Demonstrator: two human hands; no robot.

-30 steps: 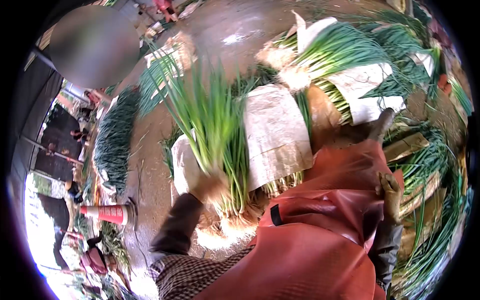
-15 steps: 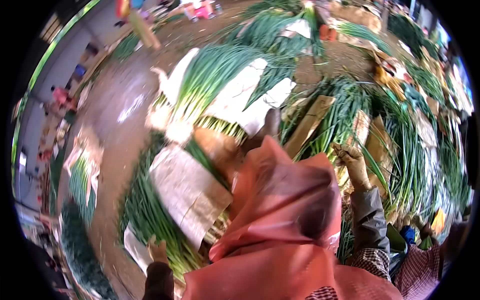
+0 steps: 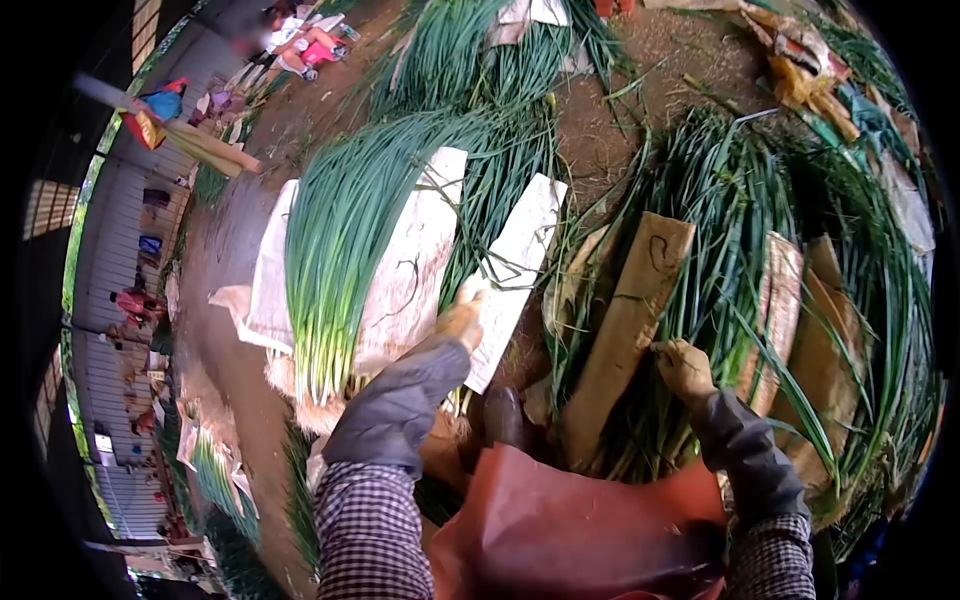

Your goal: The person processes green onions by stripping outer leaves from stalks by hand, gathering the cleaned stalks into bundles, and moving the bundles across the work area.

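Observation:
My left hand (image 3: 461, 315) reaches forward over a folded white sheet (image 3: 520, 265), close to a few loose green leaves. Its fingers are blurred, so their grip cannot be made out. To its left lies a bunch of green onions (image 3: 335, 300), pale stems toward me and leaves pointing away, on a stained white sack (image 3: 405, 290). My right hand (image 3: 685, 372) is closed, fingers curled in, beside a long brown strip (image 3: 630, 325) that looks like cardboard. Whatever it may hold is hidden. Right behind it spreads a large heap of green onions (image 3: 725, 210).
A red-brown apron (image 3: 590, 520) covers my front, with a dark shoe tip (image 3: 505, 415) beyond it. More green onions (image 3: 470, 65) lie at the far side. A person (image 3: 295, 42) sits at the upper left. Brown wrapping (image 3: 820, 340) lies at right.
My left hand has come from the lower left up and forward to the white sheet. My right hand stays closed near the onion heap. The view has shifted.

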